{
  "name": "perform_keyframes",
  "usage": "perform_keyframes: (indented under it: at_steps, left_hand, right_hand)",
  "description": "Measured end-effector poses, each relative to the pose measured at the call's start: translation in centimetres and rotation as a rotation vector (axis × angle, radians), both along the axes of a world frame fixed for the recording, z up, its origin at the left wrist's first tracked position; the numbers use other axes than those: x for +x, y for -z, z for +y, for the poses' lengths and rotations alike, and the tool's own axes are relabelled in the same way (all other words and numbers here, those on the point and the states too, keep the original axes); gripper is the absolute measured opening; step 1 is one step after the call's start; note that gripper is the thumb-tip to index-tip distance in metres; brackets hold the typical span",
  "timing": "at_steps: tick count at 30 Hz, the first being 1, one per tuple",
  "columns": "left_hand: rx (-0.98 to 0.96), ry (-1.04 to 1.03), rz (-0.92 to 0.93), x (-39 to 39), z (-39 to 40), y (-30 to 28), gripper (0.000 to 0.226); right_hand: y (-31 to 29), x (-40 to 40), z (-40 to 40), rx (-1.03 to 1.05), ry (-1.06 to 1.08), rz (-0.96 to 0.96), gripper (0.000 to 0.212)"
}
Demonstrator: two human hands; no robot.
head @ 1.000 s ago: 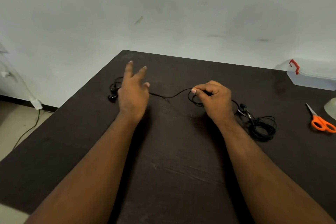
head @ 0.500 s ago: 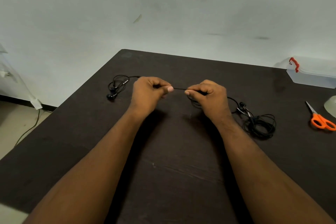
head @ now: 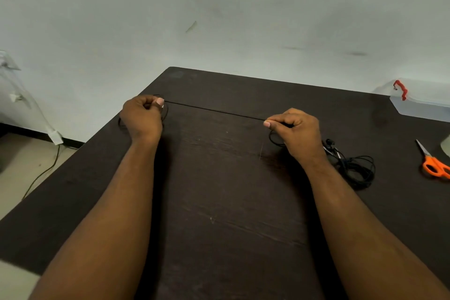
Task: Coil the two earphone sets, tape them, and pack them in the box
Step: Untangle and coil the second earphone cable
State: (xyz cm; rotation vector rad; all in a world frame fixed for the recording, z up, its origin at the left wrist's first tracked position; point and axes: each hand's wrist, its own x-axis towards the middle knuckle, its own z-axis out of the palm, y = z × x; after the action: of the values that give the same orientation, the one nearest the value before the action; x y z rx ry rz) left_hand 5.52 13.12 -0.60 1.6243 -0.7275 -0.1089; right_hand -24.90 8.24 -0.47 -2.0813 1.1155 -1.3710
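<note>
1. The left hand (head: pixel 142 116) is curled into a loose fist at the far left of the dark table (head: pixel 219 202), thumb and forefinger pinching one end of a thin black earphone cable (head: pixel 214 110).
2. The right hand (head: pixel 295 129) sits right of centre, fingers curled, its thumb and forefinger pinching the same cable.
3. Between the two hands the cable runs as a straight, taut line just above the tabletop, sloping slightly nearer toward the right.
4. A few loops of that cable show around and beneath the left hand; they are blurred, so whether the earbuds lie there is hard to tell.
5. A small loop of cable hangs below the right hand's fingers, close to the table.
6. The second earphone set (head: pixel 353 168) lies in a loose black tangle on the table just right of the right wrist, with its earbuds at the far end of the pile.
7. The clear plastic box (head: pixel 423 107) with a red latch stands at the far right edge of the table, well apart from both hands.
8. Orange-handled scissors (head: pixel 433 165) lie at the right edge, nearer than the box, blades pointing away.
</note>
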Motion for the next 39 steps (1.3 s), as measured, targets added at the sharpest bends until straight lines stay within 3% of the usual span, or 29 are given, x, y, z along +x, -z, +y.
perform_keyframes:
  at_steps: [3, 5, 7, 8, 11, 15, 20, 26, 32, 39]
  left_hand:
    - [0.039, 0.022, 0.002, -0.3, 0.1, 0.1, 0.006]
    - [0.105, 0.074, -0.159, -1.6, 0.3, -0.2, 0.019]
    - [0.038, 0.257, -0.273, -4.6, 0.3, -0.9, 0.034]
    - [-0.023, 0.419, -0.227, -6.7, 0.4, -1.0, 0.037]
    - [-0.046, 0.759, -0.151, -12.9, 0.7, -0.1, 0.033]
    - [-0.022, 0.801, -0.278, -13.9, 0.6, 0.8, 0.021]
    - [-0.032, 0.766, -0.336, -11.5, -0.1, 0.1, 0.012]
    - [-0.018, 0.546, -0.426, -7.3, -0.1, -1.0, 0.005]
    - [0.005, 0.110, -0.231, -0.3, 0.9, -1.3, 0.009]
    - [0.057, 0.078, -0.194, 0.5, 0.6, -0.7, 0.006]
  right_hand:
    - [0.1, 0.4, 0.2, 0.001, -0.010, -0.013, 0.006]
    - [0.2, 0.6, 0.2, -0.006, -0.001, -0.020, 0.005]
    - [0.2, 0.9, 0.3, -0.015, -0.006, -0.004, 0.005]
    - [0.2, 1.2, 0.4, -0.020, -0.022, 0.006, 0.006]
    - [0.2, 2.0, 0.7, -0.086, -0.081, 0.070, 0.004]
    - [0.3, 1.9, 0.8, -0.116, -0.125, 0.106, 0.010]
    - [-0.1, 1.8, 0.7, -0.127, -0.118, 0.140, 0.011]
    - [0.4, 0.5, -0.3, -0.059, -0.069, 0.216, 0.014]
    - [0.2, -1.4, -0.8, -0.044, 0.043, 0.102, 0.015]
    - [-0.2, -1.0, -0.2, -0.016, -0.019, 0.029, 0.012]
